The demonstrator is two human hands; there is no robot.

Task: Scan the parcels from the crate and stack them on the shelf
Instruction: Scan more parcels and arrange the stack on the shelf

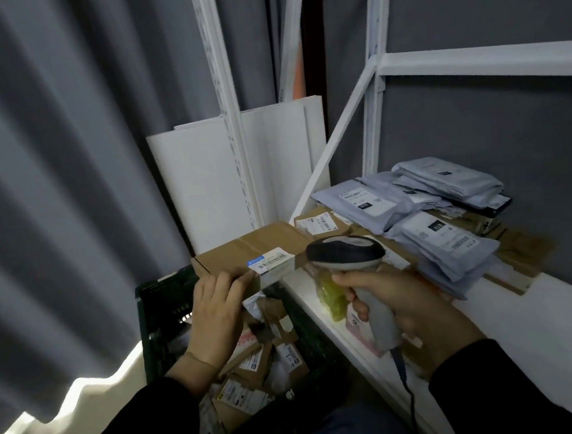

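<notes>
My left hand (213, 316) grips the near edge of a brown cardboard parcel (246, 245) and holds it above the dark green crate (158, 312). A white barcode label (270, 260) sits on the parcel's near edge. My right hand (401, 307) is closed around the grey handle of a barcode scanner (347, 253), whose dark head points at that label from the right. The crate holds several brown and white parcels (254, 359). On the white shelf (542, 320) lie stacked grey mailer bags (413, 200) and flat cardboard parcels (319, 224).
White shelf uprights (224, 101) and a diagonal brace (337, 141) rise behind the parcel. White boards (203, 189) lean at the back. Grey curtains (51, 166) hang on the left. A yellowish packet (332, 297) and a pink box (358, 331) lie on the shelf under the scanner.
</notes>
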